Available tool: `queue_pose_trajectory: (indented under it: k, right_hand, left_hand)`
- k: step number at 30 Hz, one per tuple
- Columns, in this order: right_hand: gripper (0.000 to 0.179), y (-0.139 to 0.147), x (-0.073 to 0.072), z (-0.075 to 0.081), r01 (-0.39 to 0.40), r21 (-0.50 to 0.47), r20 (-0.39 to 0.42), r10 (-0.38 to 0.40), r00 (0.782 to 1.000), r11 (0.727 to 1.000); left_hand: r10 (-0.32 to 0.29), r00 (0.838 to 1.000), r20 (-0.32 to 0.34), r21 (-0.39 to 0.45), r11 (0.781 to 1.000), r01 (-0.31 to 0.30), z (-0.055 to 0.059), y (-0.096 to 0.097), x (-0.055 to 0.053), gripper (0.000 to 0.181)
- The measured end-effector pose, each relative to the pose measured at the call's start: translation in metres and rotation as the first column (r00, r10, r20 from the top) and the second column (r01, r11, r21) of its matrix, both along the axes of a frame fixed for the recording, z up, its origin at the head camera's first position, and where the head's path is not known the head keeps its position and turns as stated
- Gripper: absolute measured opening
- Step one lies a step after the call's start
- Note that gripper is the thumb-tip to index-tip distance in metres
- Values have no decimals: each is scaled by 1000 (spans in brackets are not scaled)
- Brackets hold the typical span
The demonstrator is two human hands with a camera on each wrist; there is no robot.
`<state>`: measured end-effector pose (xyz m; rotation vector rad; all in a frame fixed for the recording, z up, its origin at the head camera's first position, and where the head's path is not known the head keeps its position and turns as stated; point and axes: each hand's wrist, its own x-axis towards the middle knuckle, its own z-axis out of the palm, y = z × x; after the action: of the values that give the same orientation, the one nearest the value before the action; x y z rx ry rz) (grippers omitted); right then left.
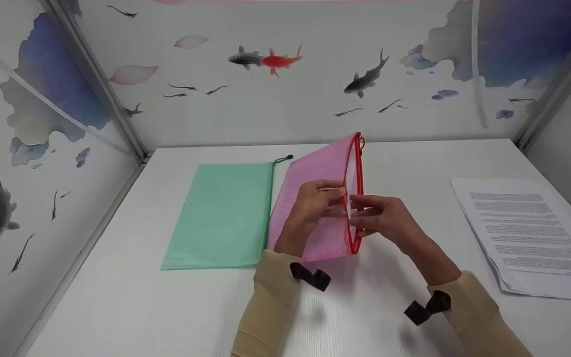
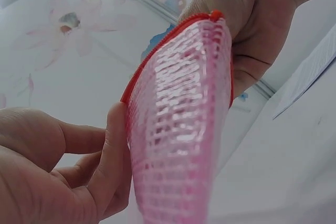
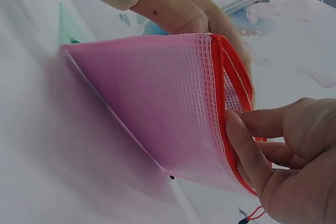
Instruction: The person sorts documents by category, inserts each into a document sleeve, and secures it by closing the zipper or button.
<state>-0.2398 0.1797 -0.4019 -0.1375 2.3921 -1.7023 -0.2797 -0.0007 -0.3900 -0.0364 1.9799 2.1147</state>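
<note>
A pink mesh zipper pouch (image 1: 310, 198) with red zipper edges stands tilted up on its side, its mouth gaping to the right. My left hand (image 1: 310, 203) pinches the left edge of the mouth, and in the left wrist view its fingers (image 2: 107, 166) lie along the pink side. On the opposite red edge (image 3: 218, 82), my right hand (image 3: 299, 156) has its thumb outside and fingers reaching into the mouth, pinching the rim. A red pull loop (image 3: 255, 213) dangles from one end of the zipper.
A green zipper pouch (image 1: 221, 213) lies flat to the left, its dark pull (image 1: 284, 158) at the far corner. Printed papers (image 1: 533, 238) are stacked at the right of the white table (image 1: 414, 163). Panels with painted fish (image 1: 367, 74) enclose the table's back and sides.
</note>
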Motion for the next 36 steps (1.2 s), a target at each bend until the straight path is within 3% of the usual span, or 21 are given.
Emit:
queue_pose_trajectory:
  k: [11, 23, 36]
  right_hand:
    - [56, 7, -6, -2, -35, -50, 27, 37, 999, 998]
    - [41, 11, -7, -1, 26, -107, 40, -22, 999, 994]
    - [44, 13, -10, 0, 73, -119, -5, -74, 997, 990]
  left_hand:
    - [28, 1000, 7, -2, 1000, -28, 0, 2, 0, 24]
    - [24, 999, 25, 16, 1000, -24, 0, 0, -1, 24]
    - [19, 1000, 9, 13, 1000, -20, 1, -2, -1, 25]
